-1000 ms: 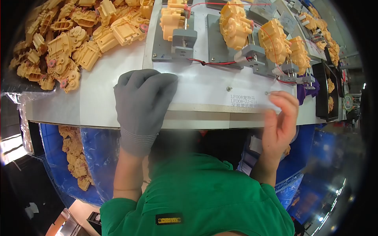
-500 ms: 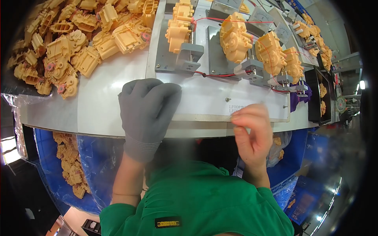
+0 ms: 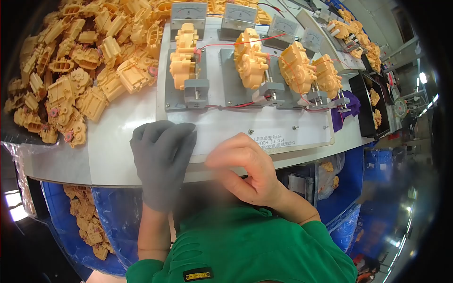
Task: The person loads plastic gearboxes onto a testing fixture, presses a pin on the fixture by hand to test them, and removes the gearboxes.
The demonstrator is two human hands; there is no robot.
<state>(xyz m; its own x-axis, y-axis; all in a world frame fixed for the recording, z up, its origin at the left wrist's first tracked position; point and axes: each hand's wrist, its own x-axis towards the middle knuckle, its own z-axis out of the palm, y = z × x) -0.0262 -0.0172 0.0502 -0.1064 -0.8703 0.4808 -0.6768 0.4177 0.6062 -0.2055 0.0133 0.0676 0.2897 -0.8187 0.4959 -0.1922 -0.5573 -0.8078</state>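
Observation:
My left hand [image 3: 163,155], in a grey glove, is held over the front edge of the white board with its fingers curled in. Whatever those fingers may hold is hidden. Bare and loosely bent, my right hand [image 3: 250,170] is beside it at the table edge; its thumb stands apart from the fingers, nothing shows between them, and the fingertips are blurred. Beyond both hands, yellow plastic gear housings [image 3: 185,61] sit on metal test fixtures [image 3: 196,92] with red wires. The nearest printed label [image 3: 271,141] lies by my right hand.
A large heap of yellow housings [image 3: 71,89] covers the table's left side. Analog meters [image 3: 188,16] stand behind the fixtures. To the right are a purple cloth-like item [image 3: 347,111] and a black tray [image 3: 363,118]. Blue bins [image 3: 113,207] sit below the table edge.
My right hand has moved left, close to my gloved left hand, and its thumb and fingers have spread apart. The left hand stays curled. The camera view has shifted, showing more of the meters.

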